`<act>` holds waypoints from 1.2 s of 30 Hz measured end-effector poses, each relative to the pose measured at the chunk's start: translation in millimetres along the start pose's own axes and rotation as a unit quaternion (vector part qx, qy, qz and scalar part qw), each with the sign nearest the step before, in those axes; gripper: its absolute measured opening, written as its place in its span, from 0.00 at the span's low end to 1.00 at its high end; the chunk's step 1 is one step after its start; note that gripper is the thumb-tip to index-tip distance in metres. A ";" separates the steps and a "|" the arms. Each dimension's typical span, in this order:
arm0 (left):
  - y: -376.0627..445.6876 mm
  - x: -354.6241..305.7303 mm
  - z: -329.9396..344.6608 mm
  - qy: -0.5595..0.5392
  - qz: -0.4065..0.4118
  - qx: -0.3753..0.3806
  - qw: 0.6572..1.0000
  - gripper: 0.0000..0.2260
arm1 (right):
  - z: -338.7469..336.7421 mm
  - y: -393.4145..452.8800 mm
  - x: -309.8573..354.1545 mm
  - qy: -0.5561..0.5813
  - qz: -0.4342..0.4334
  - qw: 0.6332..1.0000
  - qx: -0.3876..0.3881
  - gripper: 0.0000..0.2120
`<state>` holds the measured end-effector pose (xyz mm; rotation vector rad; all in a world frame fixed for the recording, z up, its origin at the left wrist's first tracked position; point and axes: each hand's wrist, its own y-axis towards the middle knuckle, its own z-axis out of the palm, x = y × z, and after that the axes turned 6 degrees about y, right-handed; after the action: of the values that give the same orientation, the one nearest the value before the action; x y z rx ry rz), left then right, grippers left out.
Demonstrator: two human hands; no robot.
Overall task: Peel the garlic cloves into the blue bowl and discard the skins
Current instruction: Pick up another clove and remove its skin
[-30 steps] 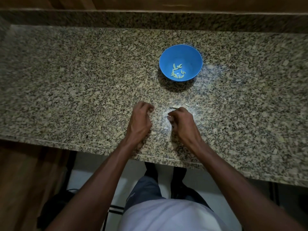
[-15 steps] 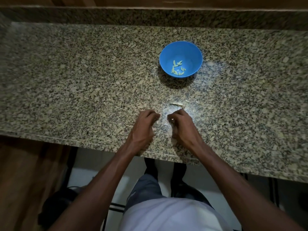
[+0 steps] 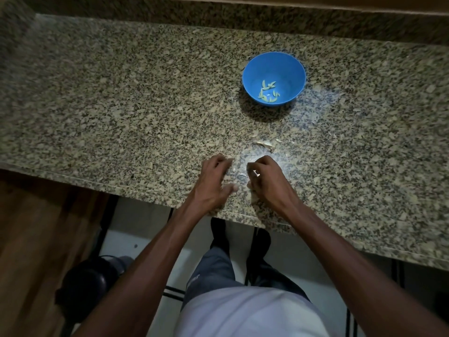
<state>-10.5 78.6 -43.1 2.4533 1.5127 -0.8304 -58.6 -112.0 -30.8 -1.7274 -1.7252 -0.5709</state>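
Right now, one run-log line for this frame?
stage: peeling | right hand: pinching pale scrap | left hand: blurred | blue bowl: holds cloves | skins: on counter

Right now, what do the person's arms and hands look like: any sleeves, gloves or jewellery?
Both forearms are bare up to the frame edge, with no sleeve in sight. The left hand and right hand wear no gloves; no rings, watch or bracelet show, though the left hand is motion-blurred. Below are a white top and grey-blue trousers.

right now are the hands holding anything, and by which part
Right hand pinches a small pale bit, part unclear. Left hand holds nothing visible.
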 end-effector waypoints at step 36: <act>4.0 -16.2 22.0 0.222 0.103 -0.036 0.969 0.05 | -4.1 18.5 -4.9 0.273 0.211 0.934 -0.095 0.04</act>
<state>-21.0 55.3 -53.7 2.8036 1.3355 -0.1909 -40.0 -117.5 -33.6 -1.7769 -0.9054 -0.9321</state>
